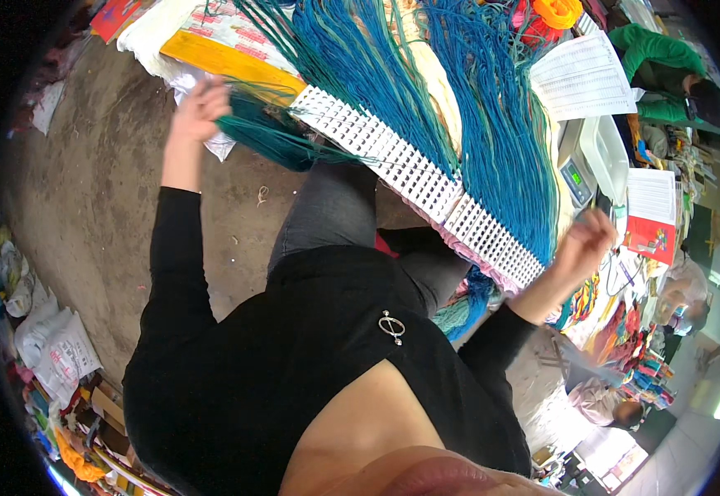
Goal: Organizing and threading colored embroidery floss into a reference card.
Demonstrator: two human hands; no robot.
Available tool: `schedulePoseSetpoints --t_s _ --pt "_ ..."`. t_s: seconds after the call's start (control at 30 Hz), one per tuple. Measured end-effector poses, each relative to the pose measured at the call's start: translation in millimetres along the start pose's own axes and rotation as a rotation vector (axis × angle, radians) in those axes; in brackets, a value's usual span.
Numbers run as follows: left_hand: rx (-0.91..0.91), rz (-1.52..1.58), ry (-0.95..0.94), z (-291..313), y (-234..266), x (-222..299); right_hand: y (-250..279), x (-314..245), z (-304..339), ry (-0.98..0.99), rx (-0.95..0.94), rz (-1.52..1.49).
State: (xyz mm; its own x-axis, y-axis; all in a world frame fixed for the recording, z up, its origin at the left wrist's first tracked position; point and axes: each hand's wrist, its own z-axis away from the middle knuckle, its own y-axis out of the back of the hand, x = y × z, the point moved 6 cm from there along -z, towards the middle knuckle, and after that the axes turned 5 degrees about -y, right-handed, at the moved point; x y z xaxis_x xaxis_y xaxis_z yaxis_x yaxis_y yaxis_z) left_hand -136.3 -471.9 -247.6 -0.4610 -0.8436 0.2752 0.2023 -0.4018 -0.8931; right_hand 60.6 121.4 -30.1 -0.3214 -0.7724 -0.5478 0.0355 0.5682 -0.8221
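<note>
Mid cord-sorting: left hand (pixel 199 107) fingers curled just above the teal cord bundle (pixel 281 142), right hand (pixel 585 240) fingers loosely curled (blurred, cannot tell pinch) beside white slotted comb (pixel 426 178); next likely seat strands into slots.

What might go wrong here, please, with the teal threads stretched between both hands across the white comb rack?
The left hand grips a bundle of teal threads pulled sideways; loose strands could tangle or slip off the white comb rack. The right hand sits at the rack's far end, so a sharp tug might shift it.

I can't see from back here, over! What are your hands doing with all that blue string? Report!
Left hand closed on a teal thread bundle. Right hand raised at the white slotted strip, grip unclear. Blue threads fan across the table; nothing blocking.
</note>
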Motion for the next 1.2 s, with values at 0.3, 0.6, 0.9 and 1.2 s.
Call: schedulePoseSetpoints --t_s 0.3,0.6,0.9,1.2 --pt "-0.258 0.037 -0.125 25 -100 -28 -47 -81 60 0.928 0.552 1.529" --pt "-0.01 -1.005 0.408 1 -122 -192 29 285 -13 -0.398 0.034 1.087" --pt "-0.148 -1.275 0.215 -42 -109 -203 47 314 -21 -0.505 0.225 1.421" --pt "-0.027 -1.655 0.254 -59 -112 -204 42 316 -24 -0.593 0.13 1.225"
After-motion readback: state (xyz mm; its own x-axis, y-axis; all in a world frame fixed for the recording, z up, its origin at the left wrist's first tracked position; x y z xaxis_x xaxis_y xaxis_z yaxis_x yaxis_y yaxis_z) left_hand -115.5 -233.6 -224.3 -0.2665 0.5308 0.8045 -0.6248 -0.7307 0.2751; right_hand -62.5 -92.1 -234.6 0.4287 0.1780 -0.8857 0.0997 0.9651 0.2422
